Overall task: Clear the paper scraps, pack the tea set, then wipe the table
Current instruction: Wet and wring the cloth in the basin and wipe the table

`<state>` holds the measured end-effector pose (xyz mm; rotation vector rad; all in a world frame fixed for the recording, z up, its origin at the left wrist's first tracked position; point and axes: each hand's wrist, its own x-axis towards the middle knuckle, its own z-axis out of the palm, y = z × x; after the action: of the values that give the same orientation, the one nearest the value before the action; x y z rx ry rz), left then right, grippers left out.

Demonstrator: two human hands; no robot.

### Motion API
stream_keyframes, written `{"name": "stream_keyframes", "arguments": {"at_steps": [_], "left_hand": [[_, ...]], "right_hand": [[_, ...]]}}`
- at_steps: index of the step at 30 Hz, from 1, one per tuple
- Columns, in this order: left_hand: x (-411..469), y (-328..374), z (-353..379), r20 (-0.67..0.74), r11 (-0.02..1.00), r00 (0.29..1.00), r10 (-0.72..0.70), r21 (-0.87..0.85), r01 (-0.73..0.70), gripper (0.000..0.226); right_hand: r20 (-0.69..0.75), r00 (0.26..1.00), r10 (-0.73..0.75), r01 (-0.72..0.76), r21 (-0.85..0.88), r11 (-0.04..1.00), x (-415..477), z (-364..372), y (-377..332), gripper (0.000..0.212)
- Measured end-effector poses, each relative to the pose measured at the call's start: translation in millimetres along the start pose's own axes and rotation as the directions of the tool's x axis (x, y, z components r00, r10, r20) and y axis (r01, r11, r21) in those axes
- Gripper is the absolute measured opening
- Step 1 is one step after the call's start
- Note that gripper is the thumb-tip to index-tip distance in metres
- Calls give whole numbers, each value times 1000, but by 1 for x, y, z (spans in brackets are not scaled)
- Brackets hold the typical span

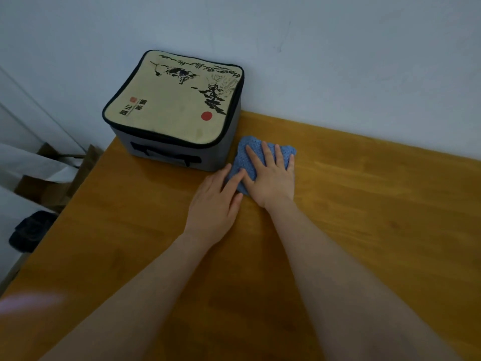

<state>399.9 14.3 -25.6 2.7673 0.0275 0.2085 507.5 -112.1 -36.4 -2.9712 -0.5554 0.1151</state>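
Note:
A blue cloth [250,155] lies flat on the wooden table [364,204], just right of the tea set case [171,110]. The case is grey with a beige lid printed in black ink, its lid shut, standing at the table's far left corner against the wall. My right hand [270,175] presses flat on the cloth with fingers spread. My left hand [216,204] rests beside it, fingers flat, its fingertips touching the cloth's near left edge. No paper scraps or loose tea ware are in view.
A pale wall [338,61] runs along the table's far edge. Left of the table, lower down, are brown cardboard pieces [49,188], white sheets and a dark object [31,230]. The table's left edge runs diagonally from the case toward me.

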Motion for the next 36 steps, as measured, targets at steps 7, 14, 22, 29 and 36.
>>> {"name": "stream_keyframes", "arguments": {"at_steps": [7, 14, 22, 29, 36], "left_hand": [[34, 10, 6, -13, 1000, 1000, -11, 12, 11, 53], [53, 46, 7, -73, 997, 997, -38, -75, 32, 49], [48, 56, 11, 3, 998, 1000, -1, -70, 2, 53], [18, 55, 12, 74, 999, 996, -50, 12, 49, 54], [-43, 56, -2, 53, 988, 989, -141, 77, 137, 53]], "right_hand": [[-22, 1000, 10, -10, -17, 1000, 50, -4, 16, 62], [-9, 1000, 8, -9, -35, 999, 78, -10, 30, 61], [-26, 998, 55, -55, -15, 998, 69, -16, 74, 62], [7, 994, 111, -110, -45, 993, 31, -17, 85, 60], [18, 1000, 20, -19, -37, 999, -47, -10, 68, 61]]}}
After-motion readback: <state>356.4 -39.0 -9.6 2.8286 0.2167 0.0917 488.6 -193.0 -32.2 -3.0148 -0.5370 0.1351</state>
